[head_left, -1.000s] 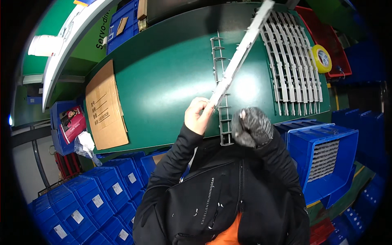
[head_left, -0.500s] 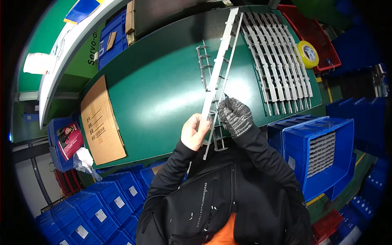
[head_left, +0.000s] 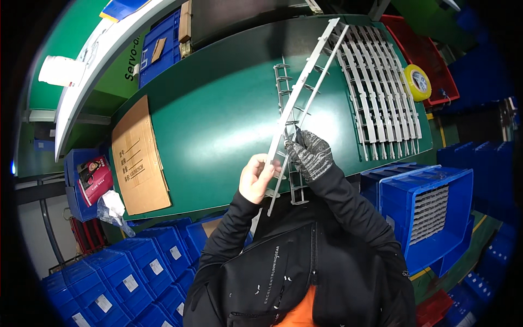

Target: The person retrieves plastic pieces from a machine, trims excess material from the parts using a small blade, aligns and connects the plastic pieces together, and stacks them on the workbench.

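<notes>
A long light-grey ladder-shaped plastic strip (head_left: 302, 82), two rails joined by short crosspieces, slants up across the table. My bare left hand (head_left: 256, 179) is closed around its near end, thumb in front and fingertips behind. My right hand (head_left: 311, 157), in a grey-and-black knit glove, is pinched beside the thin right rail, just above the left hand. A small dark tip sticks up from the gloved fingers; what it belongs to is hidden. Underneath lies a second ladder-shaped strip (head_left: 283, 87), partly covered, its near end reaching the table's front edge.
Several similar strips (head_left: 376, 90) lie side by side at the right, next to a yellow tape roll (head_left: 417, 83) and a red bin (head_left: 436, 60). Flattened cardboard (head_left: 140, 163) lies on the green table's (head_left: 212, 125) left. A blue crate (head_left: 400, 218) with grey parts stands at front right.
The gloved right hand has moved slightly down along the strip, closer to my left hand. The strip leans a little more to the right. The whole view has shifted slightly.
</notes>
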A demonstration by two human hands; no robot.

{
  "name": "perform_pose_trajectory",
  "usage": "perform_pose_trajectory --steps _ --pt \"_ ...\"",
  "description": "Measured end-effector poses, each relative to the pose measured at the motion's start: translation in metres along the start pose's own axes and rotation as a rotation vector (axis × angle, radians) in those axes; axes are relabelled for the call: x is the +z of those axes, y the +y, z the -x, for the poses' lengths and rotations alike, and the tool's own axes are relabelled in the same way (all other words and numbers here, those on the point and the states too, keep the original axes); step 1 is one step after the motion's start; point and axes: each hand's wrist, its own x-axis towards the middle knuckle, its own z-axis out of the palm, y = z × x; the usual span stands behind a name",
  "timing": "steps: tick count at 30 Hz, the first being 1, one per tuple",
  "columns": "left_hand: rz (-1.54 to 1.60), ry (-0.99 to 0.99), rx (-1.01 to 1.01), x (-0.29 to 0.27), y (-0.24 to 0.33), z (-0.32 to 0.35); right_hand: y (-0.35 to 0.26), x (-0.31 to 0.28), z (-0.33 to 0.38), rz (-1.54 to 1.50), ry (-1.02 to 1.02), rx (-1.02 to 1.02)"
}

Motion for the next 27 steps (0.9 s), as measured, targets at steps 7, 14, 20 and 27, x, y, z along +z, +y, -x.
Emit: perform_pose_trajectory --steps 7,14,20,27 --pt "-0.444 0.126 0.007 -0.004 0.011 0.001 -0.012 0.012 -0.014 -0.101 -0.123 0.088" --pt "0.147 0.052 -0.261 -0.021 0.024 -0.002 -0.017 0.0 0.0 0.344 -0.173 -0.227" --pt "0.224 0.066 -0.369 -0.028 0.028 -0.007 -0.012 0.015 0.002 0.625 -0.289 -0.206" --pt "0.289 0.061 -0.387 -0.032 0.026 -0.014 -0.015 0.01 -0.001 0.314 -0.244 0.006"
